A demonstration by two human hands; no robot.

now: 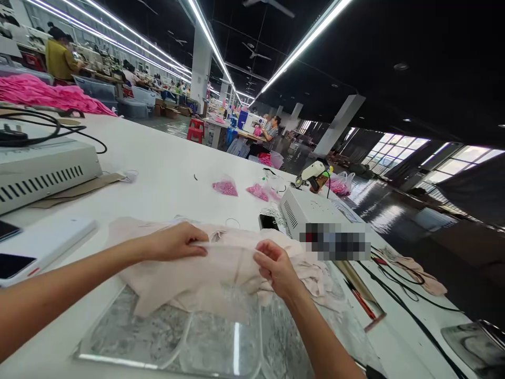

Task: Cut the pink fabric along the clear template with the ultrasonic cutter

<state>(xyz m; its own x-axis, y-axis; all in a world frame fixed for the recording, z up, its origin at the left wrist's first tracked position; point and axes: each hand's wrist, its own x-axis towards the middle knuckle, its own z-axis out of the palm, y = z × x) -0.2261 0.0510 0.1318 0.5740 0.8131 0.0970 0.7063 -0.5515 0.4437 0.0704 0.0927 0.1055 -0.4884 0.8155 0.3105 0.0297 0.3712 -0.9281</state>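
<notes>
Stretched between my two hands is the edge of a pale pink piece of fabric (221,263), its lower part hanging over a grey marbled board with a clear cover (221,342). My left hand (177,242) pinches the edge between thumb and fingers. At the other end, my right hand (276,263) grips the same edge with its fingertips. More of the pale pink fabric (311,263) lies bunched behind and to the right of my hands.
On the white table (158,163) lie two bags of pink bits (225,187), a phone (268,222) and a white box-shaped machine (315,210) with cables. A vented grey machine (47,168) stands left. Pink cloth (51,93) lies farther back. Co-workers sit at sewing machines beyond.
</notes>
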